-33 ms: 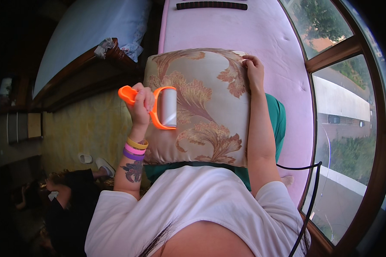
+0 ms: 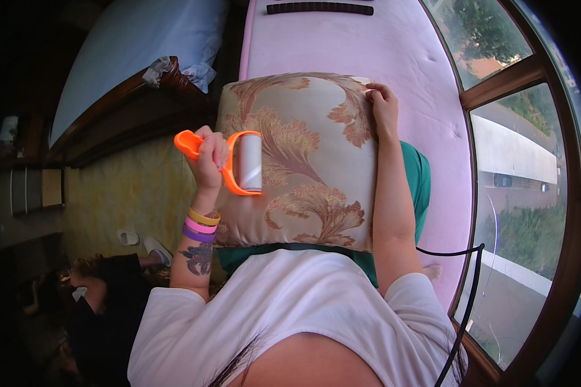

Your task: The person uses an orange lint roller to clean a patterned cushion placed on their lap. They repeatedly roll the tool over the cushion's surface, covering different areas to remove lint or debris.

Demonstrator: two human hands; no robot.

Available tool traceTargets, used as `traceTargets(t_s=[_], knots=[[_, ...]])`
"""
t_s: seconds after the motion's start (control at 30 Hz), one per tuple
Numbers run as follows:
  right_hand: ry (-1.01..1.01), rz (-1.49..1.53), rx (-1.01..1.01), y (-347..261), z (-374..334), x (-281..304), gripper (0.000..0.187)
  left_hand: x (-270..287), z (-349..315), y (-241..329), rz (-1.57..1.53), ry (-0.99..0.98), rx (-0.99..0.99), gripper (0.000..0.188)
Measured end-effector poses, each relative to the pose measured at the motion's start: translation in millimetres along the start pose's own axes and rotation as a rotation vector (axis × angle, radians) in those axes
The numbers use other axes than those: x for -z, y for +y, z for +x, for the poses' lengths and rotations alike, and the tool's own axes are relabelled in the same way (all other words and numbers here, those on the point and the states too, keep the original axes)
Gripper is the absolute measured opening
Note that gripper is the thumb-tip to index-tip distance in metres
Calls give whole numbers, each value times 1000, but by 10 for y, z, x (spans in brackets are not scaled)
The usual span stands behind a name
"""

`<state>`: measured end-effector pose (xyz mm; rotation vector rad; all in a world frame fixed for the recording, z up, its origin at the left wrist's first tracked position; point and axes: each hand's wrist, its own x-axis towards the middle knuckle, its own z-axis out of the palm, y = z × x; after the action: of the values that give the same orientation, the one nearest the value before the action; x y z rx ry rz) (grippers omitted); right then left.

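Across my lap lies a square beige cushion (image 2: 310, 226) with a brown and gold leaf pattern. My left hand (image 2: 208, 161) is closed round the orange handle of a lint roller (image 2: 250, 165). The roller's white cylinder is over the cushion's left part; whether it touches the fabric I cannot tell. At the cushion's far right corner, my right hand (image 2: 384, 108) grips the edge with bent fingers, and its forearm runs along the right side. Part of those fingers is hidden from view.
I sit on a pink padded surface (image 2: 342, 45) beside a wood-framed window (image 2: 519, 187). A dark ribbed bar (image 2: 319, 9) lies at the far end. To the left stand a bed (image 2: 142, 58) and slippers (image 2: 156, 250), near a person (image 2: 110, 290). A black cable (image 2: 474, 284) hangs at right.
The lint roller and my left hand have shifted slightly to the left. My right hand stays at the cushion's corner.
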<state>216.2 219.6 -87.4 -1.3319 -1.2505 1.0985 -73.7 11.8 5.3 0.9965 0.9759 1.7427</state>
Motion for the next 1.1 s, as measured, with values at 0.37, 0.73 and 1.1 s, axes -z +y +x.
traceTargets(t_s=[0.37,0.73,1.1], knots=[[-20,28,-4,23,7,3,21,888,-525,656,929,173,-187,21],[-29,-12,17,5,12,2,24,-295,-1009,26,73,-103,-101,27],[-41,-45,38,-22,-73,0,24,-1649,-947,-442,269,-667,-465,17]])
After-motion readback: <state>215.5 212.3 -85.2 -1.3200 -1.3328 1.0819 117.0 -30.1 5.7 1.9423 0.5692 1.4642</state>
